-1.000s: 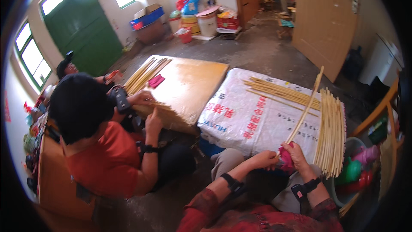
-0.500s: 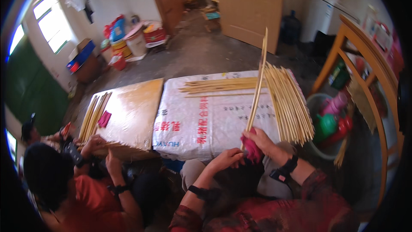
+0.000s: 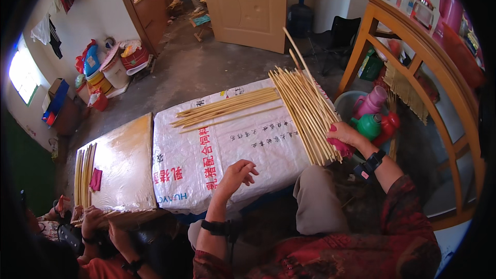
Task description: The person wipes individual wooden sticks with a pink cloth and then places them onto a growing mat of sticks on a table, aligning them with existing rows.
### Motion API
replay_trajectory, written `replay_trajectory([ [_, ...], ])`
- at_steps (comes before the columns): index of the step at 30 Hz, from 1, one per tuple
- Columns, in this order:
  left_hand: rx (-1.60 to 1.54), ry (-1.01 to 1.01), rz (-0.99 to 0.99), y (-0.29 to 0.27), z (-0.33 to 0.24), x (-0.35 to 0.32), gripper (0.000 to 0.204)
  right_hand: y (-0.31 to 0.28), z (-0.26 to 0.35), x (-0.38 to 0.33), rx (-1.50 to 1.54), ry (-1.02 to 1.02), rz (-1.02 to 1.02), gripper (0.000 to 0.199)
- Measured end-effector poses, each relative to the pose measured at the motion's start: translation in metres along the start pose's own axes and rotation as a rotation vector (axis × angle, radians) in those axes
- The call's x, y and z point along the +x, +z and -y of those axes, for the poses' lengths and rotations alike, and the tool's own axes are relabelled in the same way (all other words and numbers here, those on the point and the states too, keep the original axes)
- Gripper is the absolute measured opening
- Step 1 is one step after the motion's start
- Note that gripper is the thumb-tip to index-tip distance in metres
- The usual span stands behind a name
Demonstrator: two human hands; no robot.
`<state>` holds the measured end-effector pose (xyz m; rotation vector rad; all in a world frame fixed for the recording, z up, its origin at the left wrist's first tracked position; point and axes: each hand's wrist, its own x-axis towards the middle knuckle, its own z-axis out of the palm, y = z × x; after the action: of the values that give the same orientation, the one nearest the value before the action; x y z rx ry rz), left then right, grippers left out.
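Right hand (image 3: pixel 345 138): fingers clenched on pink cloth (image 3: pixel 341 148), resting at bamboo stick row (image 3: pixel 305 111). Left hand (image 3: pixel 235 173): fingers released, spread on white sack-covered worktop (image 3: pixel 227 144).

I see pale, matt, smooth-looking thin bamboo sticks (image 3: pixel 305 108) lying on a white woven plastic sack (image 3: pixel 232 150) with a slight sheen and creases. My right hand (image 3: pixel 345 137) holds a pink cloth pad (image 3: pixel 341 147) that looks soft and matt. Beside the sack, the tan board (image 3: pixel 126 160) looks smooth and faintly glossy.
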<state>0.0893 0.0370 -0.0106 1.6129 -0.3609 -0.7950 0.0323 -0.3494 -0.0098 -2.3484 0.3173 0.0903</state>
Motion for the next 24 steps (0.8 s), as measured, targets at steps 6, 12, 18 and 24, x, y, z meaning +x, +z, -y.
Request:
replay_trajectory([
  [6, 0.090, -0.021, 0.043, -0.004, 0.007, 0.011, 0.023, 0.010, -0.016, -0.002, 0.048, 0.173, 0.108, 0.020],
  [12, 0.199, 0.004, 0.003, -0.010, 0.011, 0.012, 0.022, 0.015, -0.030, 0.012, -0.079, 0.169, 0.146, 0.018],
  [18, 0.220, 0.004, -0.013, -0.011, 0.012, 0.008, 0.022, 0.012, -0.027, 0.005, -0.043, 0.142, 0.063, 0.018],
  [24, 0.229, 0.003, 0.000, -0.010, 0.014, 0.008, 0.022, 0.014, -0.035, -0.002, -0.127, 0.224, 0.080, 0.023],
])
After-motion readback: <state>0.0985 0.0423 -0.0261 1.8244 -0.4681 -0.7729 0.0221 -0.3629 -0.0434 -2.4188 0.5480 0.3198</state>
